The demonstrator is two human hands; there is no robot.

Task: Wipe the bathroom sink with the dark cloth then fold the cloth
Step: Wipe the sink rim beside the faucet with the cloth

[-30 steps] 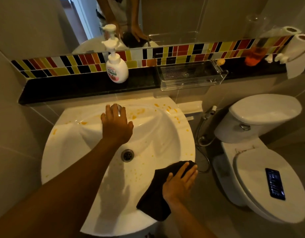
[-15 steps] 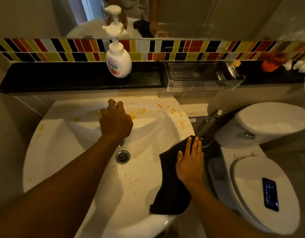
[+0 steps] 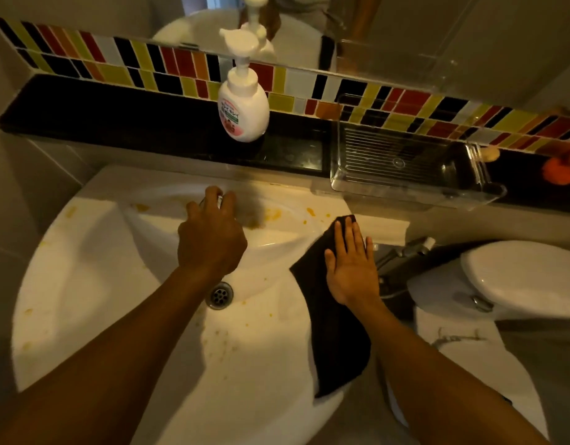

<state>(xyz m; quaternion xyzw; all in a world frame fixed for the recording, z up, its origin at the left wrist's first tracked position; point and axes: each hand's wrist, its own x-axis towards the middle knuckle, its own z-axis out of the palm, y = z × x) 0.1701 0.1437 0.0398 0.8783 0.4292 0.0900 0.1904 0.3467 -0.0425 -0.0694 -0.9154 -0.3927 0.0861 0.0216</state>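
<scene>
- Forearms reach in from the bottom edge, over a white bathroom sink (image 3: pixel 94 284) w/ orange-yellow spots on its rim and bowl.
- Right hand (image 3: pixel 351 268) lies flat, fingers (image 3: pixel 349 231) spread wide, pressing the dark cloth (image 3: pixel 335 342) onto the sink's right rim. Cloth's near end hangs over the rim edge.
- Risk: the cloth may slide off toward the floor if the palm lifts; a flat palm also gives weak hold on wet porcelain.
- Left hand (image 3: pixel 211 239) sits at the back of the bowl, fingers curled round something metal, prob. the tap; mostly hidden. Risk: sudden water could spread the spots.
- Drain (image 3: pixel 220 295) sits mid-bowl, near the left wrist.
- Right of the sink: toilet (image 3: pixel 518 277), close by.
- Behind: black shelf (image 3: pixel 116 123) w/ soap pump bottle (image 3: pixel 243 107) and clear tray (image 3: pixel 405 162); coloured tile strip, then mirror.
- Dim, warm light; tight room.
</scene>
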